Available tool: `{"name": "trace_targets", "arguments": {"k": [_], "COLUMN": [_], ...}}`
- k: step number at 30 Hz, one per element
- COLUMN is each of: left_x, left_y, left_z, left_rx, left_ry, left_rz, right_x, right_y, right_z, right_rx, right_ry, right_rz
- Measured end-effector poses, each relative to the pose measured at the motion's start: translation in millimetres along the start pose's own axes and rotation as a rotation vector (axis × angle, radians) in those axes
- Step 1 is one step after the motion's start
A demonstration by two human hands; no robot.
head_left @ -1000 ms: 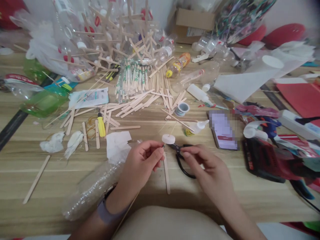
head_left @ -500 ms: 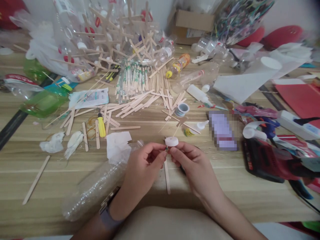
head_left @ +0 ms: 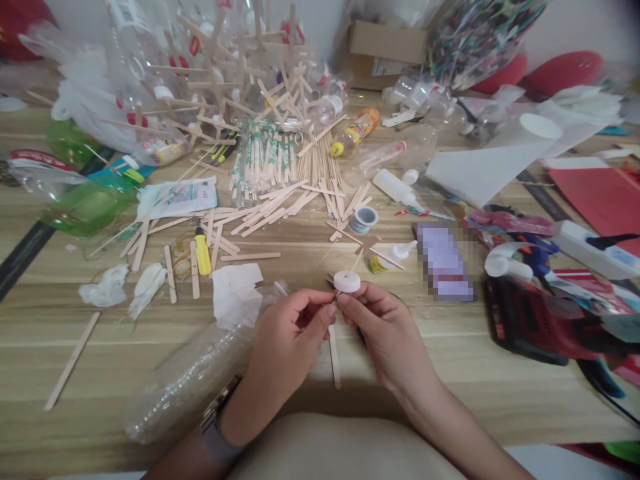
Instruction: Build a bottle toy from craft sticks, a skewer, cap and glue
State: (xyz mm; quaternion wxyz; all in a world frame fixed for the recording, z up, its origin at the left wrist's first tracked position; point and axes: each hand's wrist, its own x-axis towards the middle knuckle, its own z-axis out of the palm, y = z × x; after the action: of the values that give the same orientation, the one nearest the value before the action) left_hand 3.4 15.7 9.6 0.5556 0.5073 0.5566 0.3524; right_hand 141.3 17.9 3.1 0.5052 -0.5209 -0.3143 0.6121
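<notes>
A white bottle cap (head_left: 347,281) sits at my fingertips, with a thin wooden stick (head_left: 357,262) rising from its top. At the stick's far end are a small brown piece (head_left: 369,245) and a crosswise stick. My right hand (head_left: 387,333) is closed, its thumb and finger pinching at the cap's underside. Facing it, my left hand (head_left: 290,343) pinches something small and dark just under the cap, too small to make out. Below the hands lies a flat craft stick (head_left: 334,357). A clear plastic bottle (head_left: 185,380) lies beside my left wrist, with white paper (head_left: 235,290) at its upper end.
Craft sticks (head_left: 273,210), bundled skewers (head_left: 320,157) and bottles crowd the back. A yellow screwdriver (head_left: 202,252) lies at left. A wire spool (head_left: 364,219), a glue bottle (head_left: 397,189), a phone (head_left: 445,263) and a red-black power tool (head_left: 530,320) lie at right.
The cap has shifted slightly right and tipped, so more of its top shows. Both hands keep their pinch in nearly the same place.
</notes>
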Motion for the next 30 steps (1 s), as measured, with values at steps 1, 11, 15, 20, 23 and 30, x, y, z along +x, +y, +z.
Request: {"name": "trace_targets", "arguments": {"k": [1, 11, 15, 20, 23, 30], "left_x": [0.0, 3.5, 5.6, 5.9, 5.9, 5.3], "left_y": [-0.4, -1.8, -2.9, -5.4, -4.5, -3.5], "left_z": [0.1, -0.3, -0.1, -0.1, 0.8, 3.4], "left_rx": [-0.026, -0.281, -0.338, -0.388, -0.435, -0.485], "left_ry": [-0.007, -0.089, -0.129, -0.150, -0.135, -0.147], "left_rz": [-0.007, -0.107, -0.140, -0.173, -0.171, -0.181], "right_x": [0.1, 0.3, 0.4, 0.1, -0.9, -2.4], "right_y": [0.6, 3.9, 4.3, 9.4, 12.4, 14.2], "right_z": [-0.1, -3.9, -4.6, -5.5, -6.5, -8.6], "right_rx": [0.018, 0.096, 0.110, 0.061, -0.017, -0.088], "right_ry": [-0.005, -0.058, -0.084, -0.105, -0.089, -0.101], "right_rz": [0.006, 0.084, 0.064, 0.002, -0.049, -0.101]}}
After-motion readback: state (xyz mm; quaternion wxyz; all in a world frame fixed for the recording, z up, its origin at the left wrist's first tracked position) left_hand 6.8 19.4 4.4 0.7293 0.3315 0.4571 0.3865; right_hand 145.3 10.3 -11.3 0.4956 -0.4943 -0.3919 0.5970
